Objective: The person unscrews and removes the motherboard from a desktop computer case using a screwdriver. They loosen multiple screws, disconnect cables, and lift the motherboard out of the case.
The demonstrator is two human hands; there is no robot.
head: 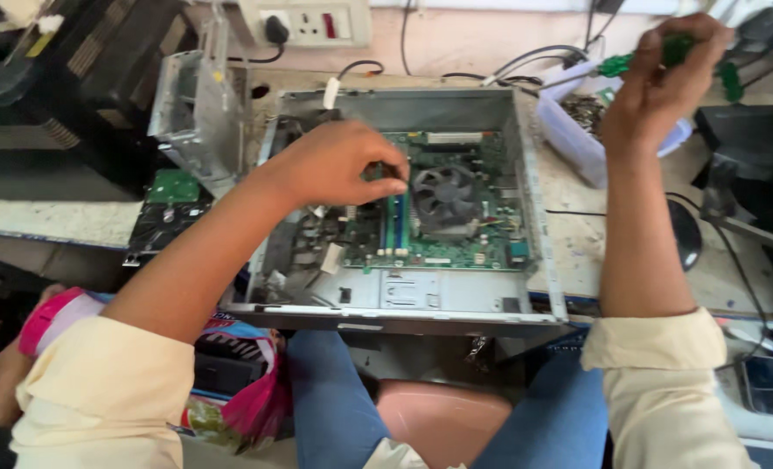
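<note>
A: Entry, head view. Open desktop computer case (538, 217) lies flat on the worn workbench (577, 234), side panel off. Green motherboard (456, 247) exposed inside, with the round cooler fan (444, 195) near its middle.

B: Left hand?

A: Left hand (334, 165) reaches into the case from the left. Fingers pinched narrow, thumb against fingertips, right at the top of the upright memory modules (395, 221) just beside the fan. Whether something small sits in the pinch cannot be told; the fingertips cover that spot.

B: Right hand?

A: Right hand (664, 74) is raised over the far right of the bench, well apart from the case. Fingers curled closed around a green-handled screwdriver (643, 59); handle shows on both sides of the fist.

B: Surroundings?

A: Pale plastic tray (569, 139) of small parts under the right hand. Removed grey drive cage (191, 108) stands left of the case, with a bare hard drive (169, 208) below it. Wall socket (304, 22) behind.
</note>
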